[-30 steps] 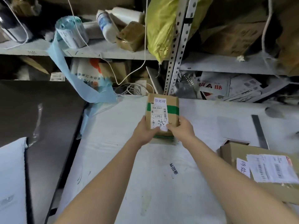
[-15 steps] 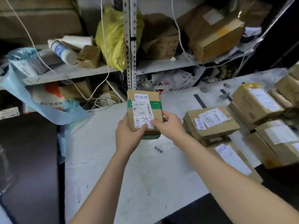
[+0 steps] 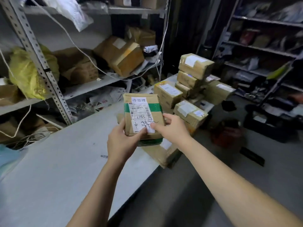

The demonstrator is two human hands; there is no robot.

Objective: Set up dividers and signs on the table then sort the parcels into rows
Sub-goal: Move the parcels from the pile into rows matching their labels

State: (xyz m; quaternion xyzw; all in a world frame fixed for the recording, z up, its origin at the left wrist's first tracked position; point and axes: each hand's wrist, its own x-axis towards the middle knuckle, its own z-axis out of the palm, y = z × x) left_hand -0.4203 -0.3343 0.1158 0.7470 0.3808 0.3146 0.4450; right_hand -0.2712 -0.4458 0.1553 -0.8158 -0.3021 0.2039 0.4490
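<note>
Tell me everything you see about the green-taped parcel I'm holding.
The parcel is a brown cardboard box banded with green tape, bearing a white sticker printed 待处理 and a shipping label with barcodes and handwriting. It is held label-up over the table; the left hand grips its lower left corner, the right hand its right side.

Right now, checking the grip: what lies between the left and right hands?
Head view: the green-taped parcel, gripped by the left hand and the right hand.

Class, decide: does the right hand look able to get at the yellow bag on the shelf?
Probably not: the right hand grips the parcel, and the yellow bag sits far left behind a shelf post.
</note>
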